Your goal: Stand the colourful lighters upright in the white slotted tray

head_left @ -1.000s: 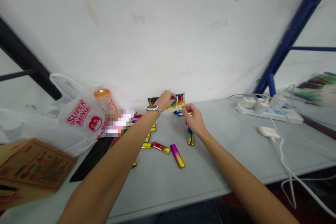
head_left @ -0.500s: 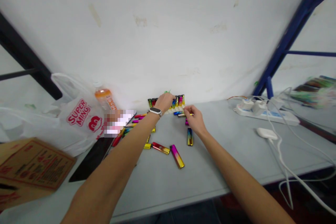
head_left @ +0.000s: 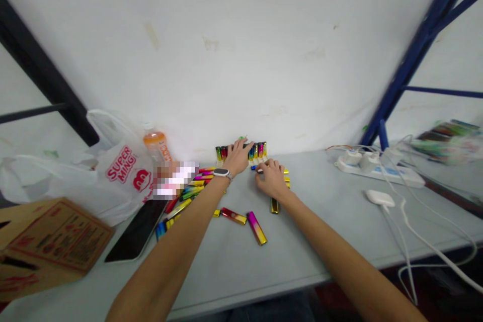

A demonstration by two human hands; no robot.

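Note:
Several shiny lighters in blended metallic colours stand in a row (head_left: 260,150) against the wall. My left hand (head_left: 237,158), with a watch on its wrist, reaches over the middle of that row, fingers spread and touching the tops. It hides part of the row. Lower right, my right hand (head_left: 271,178) rests palm down over a few lighters lying flat, its fingers apart and bent. A blue lighter (head_left: 254,167) shows by its thumb, and a gold one (head_left: 274,206) pokes out beneath the wrist. Nearer me lie a red-gold lighter (head_left: 233,216) and a pink-yellow lighter (head_left: 257,228).
More loose lighters (head_left: 191,192) are heaped left of my left forearm, beside a dark phone-like slab (head_left: 138,231). Farther left are an orange drink bottle (head_left: 157,145), a plastic bag (head_left: 126,171) and a cardboard box (head_left: 56,241). A power strip (head_left: 381,170) with cables lies right.
My left hand's fingers have spread out over the row. My right hand has turned from a pinch to palm down, moving slightly left and towards me. The view has shifted a little.

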